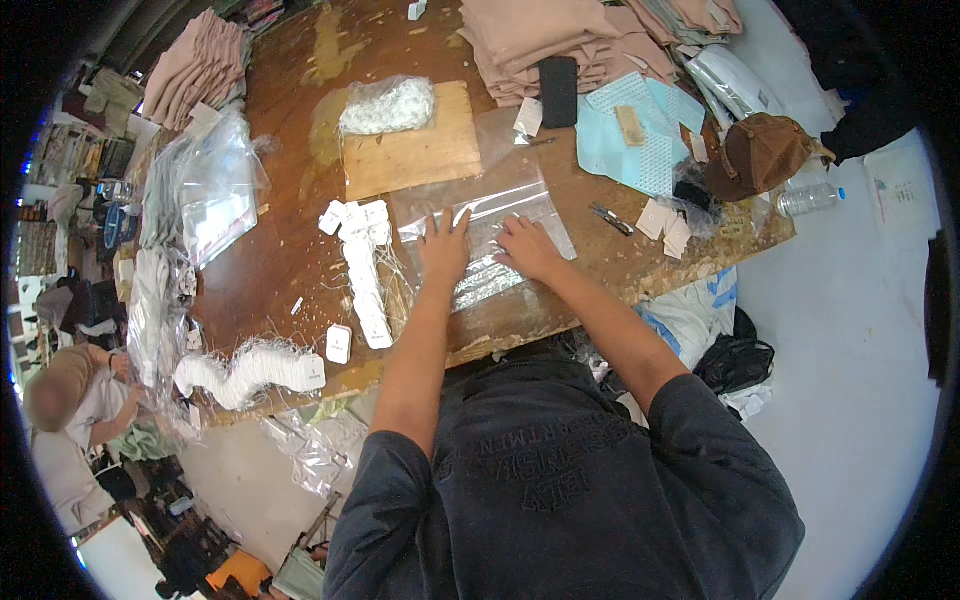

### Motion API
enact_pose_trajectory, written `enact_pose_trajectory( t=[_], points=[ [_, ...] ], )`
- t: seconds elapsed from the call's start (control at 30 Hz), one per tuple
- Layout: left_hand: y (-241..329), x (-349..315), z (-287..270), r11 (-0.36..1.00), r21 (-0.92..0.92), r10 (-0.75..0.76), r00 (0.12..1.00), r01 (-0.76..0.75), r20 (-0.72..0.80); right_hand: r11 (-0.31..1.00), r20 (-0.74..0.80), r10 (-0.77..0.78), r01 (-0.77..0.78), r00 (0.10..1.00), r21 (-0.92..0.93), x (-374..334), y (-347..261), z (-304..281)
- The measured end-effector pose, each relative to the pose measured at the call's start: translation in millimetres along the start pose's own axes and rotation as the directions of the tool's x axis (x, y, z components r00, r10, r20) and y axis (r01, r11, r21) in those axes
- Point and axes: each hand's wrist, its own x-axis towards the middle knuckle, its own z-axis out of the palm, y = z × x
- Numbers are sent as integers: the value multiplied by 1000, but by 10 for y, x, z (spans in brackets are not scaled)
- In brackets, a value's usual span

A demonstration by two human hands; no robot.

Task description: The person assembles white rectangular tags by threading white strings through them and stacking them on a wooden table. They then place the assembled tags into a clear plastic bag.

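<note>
A clear plastic bag (pixel 505 205) lies flat near the table's front edge, its film creased and shiny below my fingers. My left hand (pixel 445 250) rests on its left part, fingers spread and pointing away from me. On its right part lies my right hand (pixel 530 248), fingers apart and slightly bent, pressing the film. Neither hand grips anything. Left of my left hand is a column of white hang tags (pixel 366 265) with loose strings. One single tag (pixel 339 344) sits nearer the edge, beside a long fanned row of tags (pixel 245 372).
Beyond the bag is a wooden board (pixel 415 150) with a bag of white strings (pixel 388 105). Folded pink garments (pixel 545 40), a black phone (pixel 558 92), light-blue sheets (pixel 640 130), a brown cap (pixel 765 155) and a water bottle (pixel 810 200) lie rightward. Another person (pixel 85 395) is at left.
</note>
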Motion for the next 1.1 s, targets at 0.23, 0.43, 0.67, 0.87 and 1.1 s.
enact_pose_trajectory(
  t=[0.23, 0.43, 0.67, 0.87, 1.1],
  points=[
    [-111, 125, -35, 998, 61, -33, 997, 29, 63, 998, -109, 9, -2, 994, 67, 185, 23, 67],
    [-152, 170, 51, 997, 23, -71, 995, 70, 73, 990, -100, -138, 140, 985, 12, 164, -3, 136],
    [-179, 154, 32, 998, -46, -48, 996, 45, -74, 989, -96, -108, 96, 990, -116, -170, -257, 200],
    [-52, 197, -78, 989, -2, -146, 977, 147, -153, 996, -258, -88, 83, 962, -32, -606, -510, 433],
    [26, 499, -446, 745, -639, -67, 931, -193, -360, 669, -54, 371, -227, 927, 707, -1072, -526, 445]
  ],
)
